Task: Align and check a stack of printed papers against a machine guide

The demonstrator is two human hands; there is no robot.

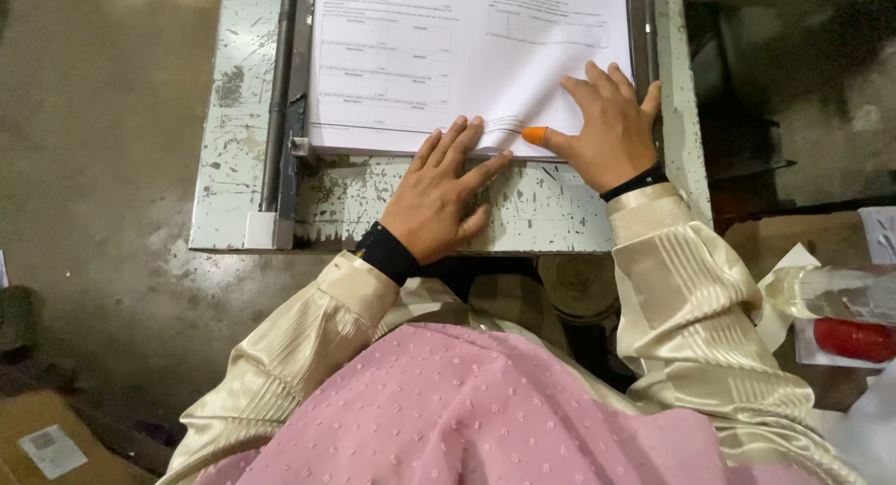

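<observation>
A bare concrete floor (pixel 103 140), grey-brown and stained, spreads to the left under dim, even light. On it stands a metal worktop (pixel 373 205) with pale green paint, scratched and chipped down to dark patches, a steel rail (pixel 277 93) running along its left edge. A cardboard box (pixel 47 443) with a white label sits at lower left. At right lie a clear bottle (pixel 835 294) and a red cap (pixel 854 340).

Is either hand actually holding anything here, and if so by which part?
Neither closes on anything. The left hand lies flat at the paper stack's near edge; the right hand presses its near right corner, thumb lifting sheets.
</observation>
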